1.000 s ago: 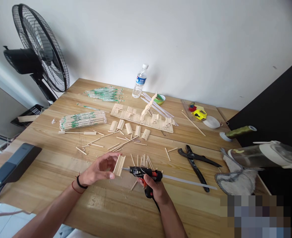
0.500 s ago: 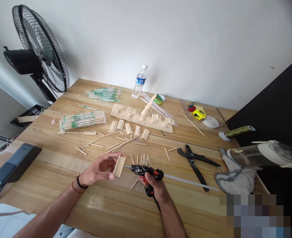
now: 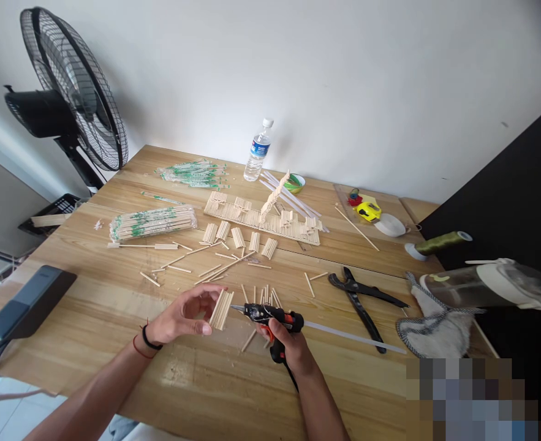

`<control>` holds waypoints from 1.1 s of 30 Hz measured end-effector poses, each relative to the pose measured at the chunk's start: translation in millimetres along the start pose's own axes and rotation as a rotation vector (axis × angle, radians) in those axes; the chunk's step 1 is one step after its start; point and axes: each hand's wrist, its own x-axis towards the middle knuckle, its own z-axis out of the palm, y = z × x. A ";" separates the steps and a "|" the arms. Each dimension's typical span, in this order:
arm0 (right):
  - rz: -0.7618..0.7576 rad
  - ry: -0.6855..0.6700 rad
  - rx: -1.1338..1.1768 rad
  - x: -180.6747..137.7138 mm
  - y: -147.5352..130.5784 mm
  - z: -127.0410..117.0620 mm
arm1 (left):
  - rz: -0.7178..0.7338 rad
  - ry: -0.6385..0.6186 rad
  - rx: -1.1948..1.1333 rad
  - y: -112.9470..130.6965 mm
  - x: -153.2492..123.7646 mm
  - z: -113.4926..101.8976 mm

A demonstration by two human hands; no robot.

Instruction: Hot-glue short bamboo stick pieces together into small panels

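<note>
My left hand (image 3: 185, 317) holds a small panel of wooden sticks (image 3: 222, 310) by its edges, tilted up above the table. In my right hand (image 3: 291, 343) is a black hot glue gun (image 3: 270, 315) with an orange trigger; a long clear glue stick (image 3: 357, 337) juts from its back. The nozzle points left and sits at the panel's right edge, touching or very close. Several short cut sticks (image 3: 268, 295) lie just behind the gun. Beyond them rest several finished small stick panels (image 3: 238, 237) and a long stick-built structure (image 3: 261, 219) with a raised slanted piece.
Wrapped chopstick bundles (image 3: 153, 223) lie at left, near a power bank-like grey block (image 3: 29, 301). A water bottle (image 3: 257, 150) stands at the back. Black cutting pliers (image 3: 357, 303), a cloth (image 3: 435, 331), a clear jug (image 3: 476, 286) and a yellow tape measure (image 3: 369, 212) are to the right. A fan (image 3: 75, 92) stands back left.
Almost nothing differs. Both hands keep their grips, and the glue gun's nozzle stays at the panel's right edge, with only a slight shift of the view.
</note>
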 end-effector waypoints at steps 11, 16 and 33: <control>0.037 -0.033 0.001 -1.8 6.8 -2.9 | 0.004 0.012 0.008 0.9 0.2 0.0; 0.036 -0.026 -0.001 -2.0 8.6 -4.2 | 0.009 0.015 0.007 0.9 0.5 0.4; -0.013 0.048 -0.003 -6.2 -9.9 4.9 | 0.024 -0.009 0.001 -1.4 0.9 -1.1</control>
